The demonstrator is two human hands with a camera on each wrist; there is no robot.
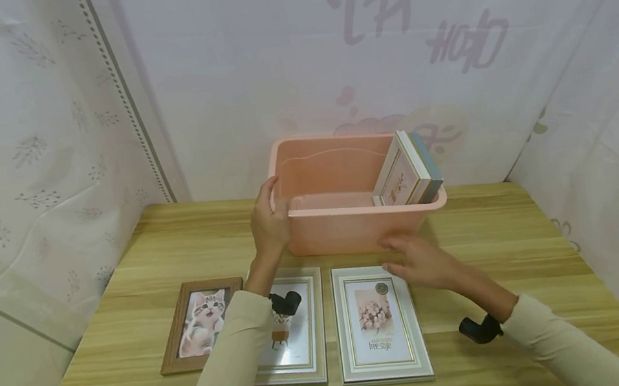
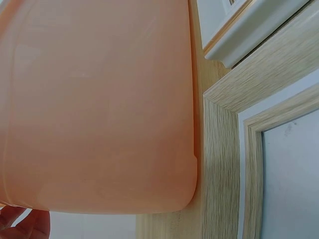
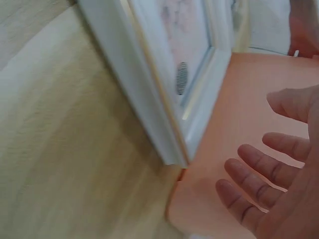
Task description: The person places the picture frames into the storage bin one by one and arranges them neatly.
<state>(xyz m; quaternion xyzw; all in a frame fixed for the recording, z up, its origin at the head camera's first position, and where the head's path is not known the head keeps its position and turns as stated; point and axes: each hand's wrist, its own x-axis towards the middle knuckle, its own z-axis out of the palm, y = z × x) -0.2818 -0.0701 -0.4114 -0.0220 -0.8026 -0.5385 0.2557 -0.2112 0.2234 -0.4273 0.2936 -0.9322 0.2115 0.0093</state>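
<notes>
The white frame (image 1: 381, 327) lies flat on the surface (image 1: 456, 369), its long axis running away from me toward the pink bin (image 1: 344, 231). From my right hand (image 1: 421, 263), the nearer one, it lies leftward and toward me; those fingers (image 3: 271, 167) are loosely spread, holding nothing (just by its far right corner). My left hand (image 1: 270, 224) grips the bin's left rim. Tilted frames (image 1: 401, 174) stand inside its right end.

back: pale creased cloth (image 1: 213, 82), mauve lettering (image 1: 378, 1) | left: pale cloth (image 1: 31, 171), grey sprigs, dark dotted stripe (image 1: 118, 81) near corner | right: pale cloth (image 1: 598, 109), green flowers | tabletop (image 1: 516, 244): yellowish wood grain | light: soft, even
</notes>
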